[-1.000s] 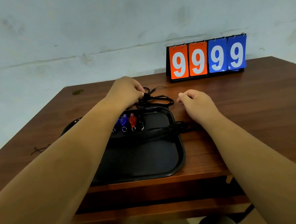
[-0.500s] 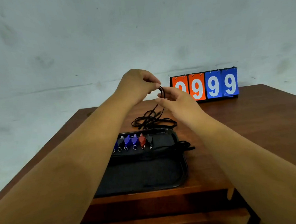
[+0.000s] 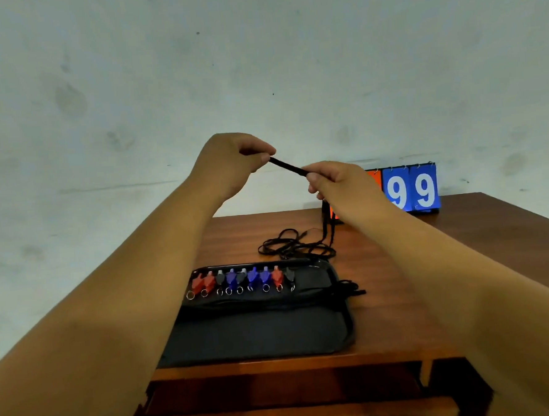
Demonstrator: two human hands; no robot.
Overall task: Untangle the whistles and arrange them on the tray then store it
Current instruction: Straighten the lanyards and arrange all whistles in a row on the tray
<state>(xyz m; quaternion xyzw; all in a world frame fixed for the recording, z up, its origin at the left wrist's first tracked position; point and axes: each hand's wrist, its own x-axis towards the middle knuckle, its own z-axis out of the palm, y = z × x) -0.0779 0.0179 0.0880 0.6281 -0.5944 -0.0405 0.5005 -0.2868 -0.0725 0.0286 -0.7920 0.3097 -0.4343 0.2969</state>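
Both hands are raised above the table. My left hand (image 3: 231, 160) and my right hand (image 3: 335, 180) each pinch one end of a taut stretch of black lanyard cord (image 3: 288, 167). From my right hand the cord hangs down to a tangled heap of black cords (image 3: 296, 246) on the table just behind the tray. The black tray (image 3: 265, 333) lies near the table's front edge. Several whistles (image 3: 239, 279), red, blue and black, stand in a row along its far side, their cords bundled across the tray and over its right rim.
A flip scoreboard (image 3: 410, 190) showing blue 9s stands at the back of the wooden table (image 3: 415, 279), partly hidden by my right hand. A grey wall rises behind. An open shelf or drawer space (image 3: 278, 391) shows under the table's front edge.
Both hands rose higher and moved apart, drawing a length of cord taut between them. One second ago they were down at the cord heap behind the tray.
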